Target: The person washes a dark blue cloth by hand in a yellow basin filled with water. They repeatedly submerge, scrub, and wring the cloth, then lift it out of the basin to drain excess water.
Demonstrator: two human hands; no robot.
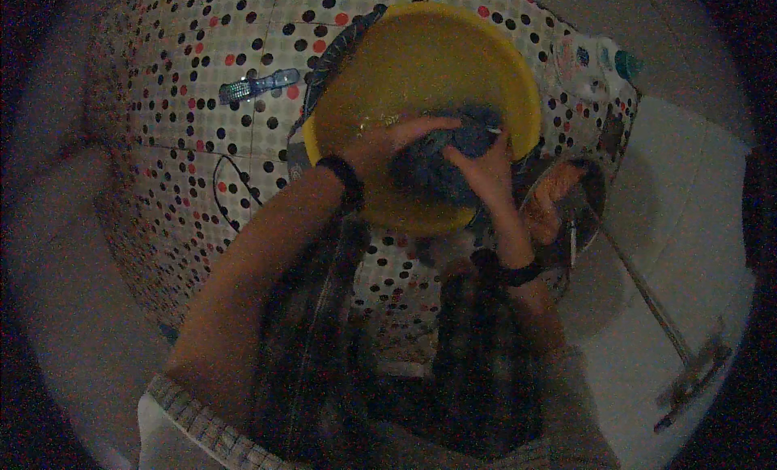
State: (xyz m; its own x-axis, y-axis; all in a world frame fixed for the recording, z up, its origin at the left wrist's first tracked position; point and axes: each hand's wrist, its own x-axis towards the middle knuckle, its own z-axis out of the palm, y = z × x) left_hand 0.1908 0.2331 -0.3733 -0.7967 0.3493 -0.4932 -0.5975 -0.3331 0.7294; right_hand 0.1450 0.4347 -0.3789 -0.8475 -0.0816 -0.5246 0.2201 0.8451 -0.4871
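Note:
A dark blue wet cloth (434, 166) lies bunched in a round yellow plastic basin (419, 57) in front of me. My left hand (400, 136) reaches in over the basin's left side, its fingers on the cloth's upper part; some of them are hidden. From the lower right, my right hand (488, 166) grips the same cloth between thumb and fingers. A small pale strip shows on the cloth near the right fingertips. Both wrists wear dark bands. The picture is dim and grainy, so the cloth's folds blur together.
A bluish scrubbing brush (260, 86) lies on the dotted tile floor (164, 124) at left, above a thin black loop (217, 184). Dark fabric (325, 60) shows behind the basin's rim. To the right are a green-capped pouch (586, 66), a round metallic vessel (598, 194) and a long-handled squeegee (692, 373).

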